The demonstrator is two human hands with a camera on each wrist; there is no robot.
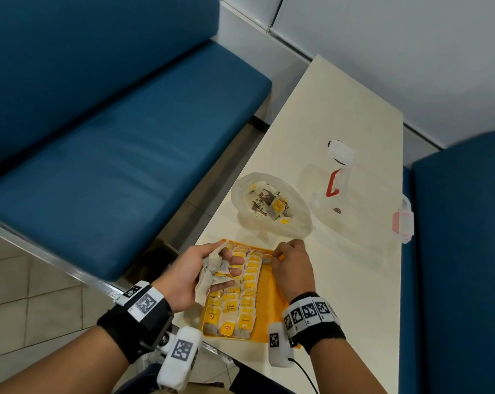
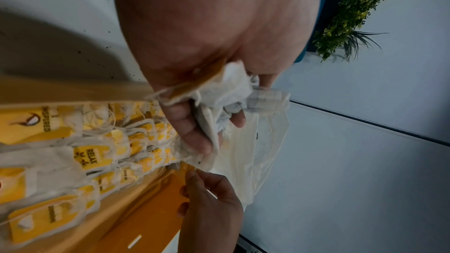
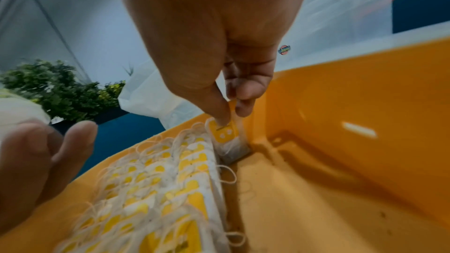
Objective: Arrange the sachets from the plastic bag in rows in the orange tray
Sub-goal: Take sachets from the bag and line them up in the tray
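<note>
The orange tray [image 1: 269, 309] lies at the near end of the white table, with rows of yellow-tagged sachets [image 1: 242, 294] filling its left part. My left hand [image 1: 223, 265] hovers over the tray's far left corner and grips a crumpled bunch of sachets [image 1: 210, 273]. In the left wrist view the same bunch [image 2: 219, 107] sits between thumb and fingers. My right hand [image 1: 277, 258] pinches a single sachet [image 3: 226, 136] standing upright at the tray's far end, beside the last row. The plastic bag [image 1: 272, 207] lies open just beyond the tray, with more sachets inside.
A clear plastic container with a red handle [image 1: 337, 177] stands behind the bag. A clear lid with a pink clip [image 1: 402, 220] rests at the table's right edge. Blue benches [image 1: 112, 137] flank the table. The tray's right half [image 3: 340, 141] shows bare orange floor.
</note>
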